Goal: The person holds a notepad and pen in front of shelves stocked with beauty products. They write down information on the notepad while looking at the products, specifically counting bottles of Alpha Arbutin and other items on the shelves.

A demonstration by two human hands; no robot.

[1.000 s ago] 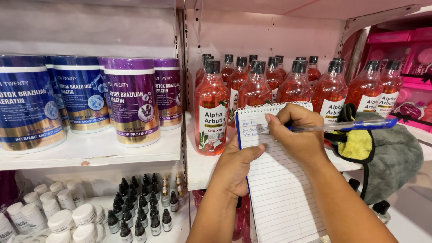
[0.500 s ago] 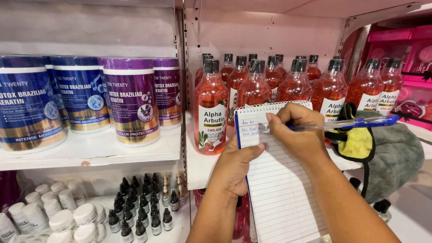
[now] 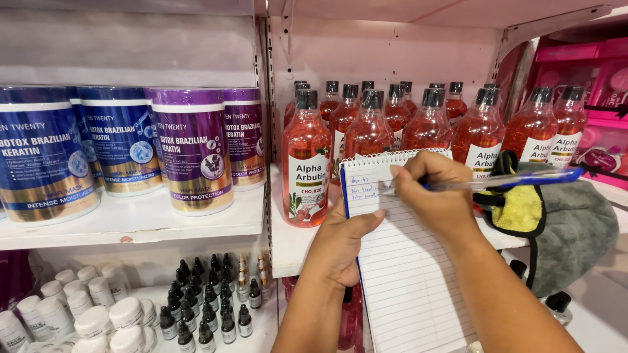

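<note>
Obs., head view. Landmark: spiral notepad [image 3: 405, 261], white, ruled, blue-edged, held upright-tilted against the front edge of the white shelf [image 3: 288, 242].

Left hand [image 3: 340, 245]: clasped on the left edge of the notepad, thumb laid across the ruled page, fingers hidden behind it.

Right hand [image 3: 435, 196]: closed around a blue pen [image 3: 510, 180], resting on the upper part of the notepad. Pen tip is set on the top lines of the page, just right of a few short lines of blue handwriting; the barrel points away to the right, past the notepad's edge.

Behind the notepad: rows of red-liquid bottles [image 3: 307, 163] with dark caps and white labels are seen on the shelf; the nearest one stands just left of the notepad's top corner.

Right of the notepad: a grey cloth [image 3: 575, 229] with a yellow cloth [image 3: 520, 209] lying on it, near the pen barrel.

Well left of the notepad: large tubs, one purple-lidded tub [image 3: 193, 150] and blue-lidded tubs [image 3: 42, 157], on a neighbouring shelf.

Below and left of the notepad: small dark dropper bottles [image 3: 209, 301] and white-capped jars [image 3: 91, 317] are noted on a lower shelf.
</note>
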